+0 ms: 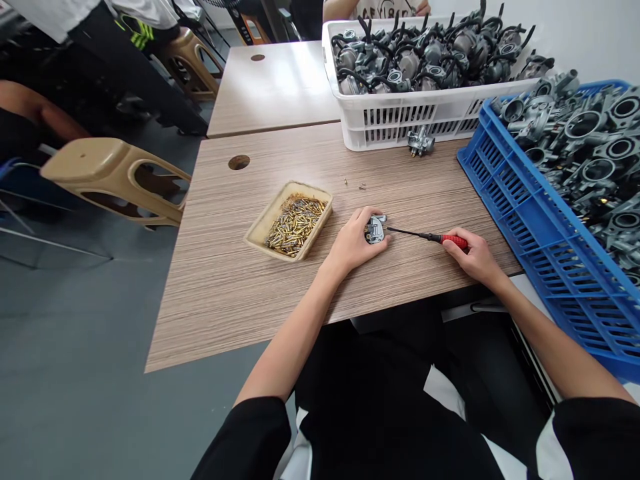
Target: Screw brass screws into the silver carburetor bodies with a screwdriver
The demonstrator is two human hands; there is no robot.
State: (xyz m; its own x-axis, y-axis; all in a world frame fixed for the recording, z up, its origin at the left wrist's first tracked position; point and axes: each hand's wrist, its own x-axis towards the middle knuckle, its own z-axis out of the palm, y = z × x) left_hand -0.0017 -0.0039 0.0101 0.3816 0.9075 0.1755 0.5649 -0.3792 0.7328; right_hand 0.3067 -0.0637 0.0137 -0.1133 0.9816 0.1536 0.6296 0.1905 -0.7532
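My left hand (356, 239) is wrapped round a small grey metal carburetor body (376, 229), holding it down on the wood-grain table. Closed on the red handle of a screwdriver (453, 241) is my right hand (473, 255). The screwdriver's dark shaft lies nearly level, pointing left, and its tip meets the right side of the carburetor body. Fingers and distance hide the exact spot of contact. Left of my left hand stands a cream plastic tray (260, 233) with many small brass screw-like parts (296, 225) in it.
A few tiny loose parts (362, 187) lie beyond my hands. A white basket (400, 110) of carburetors with black hoses stands at the back, one carburetor (421, 141) before it. At right is a blue crate (540, 213) of metal bodies. Stools (100, 160) and other people are around.
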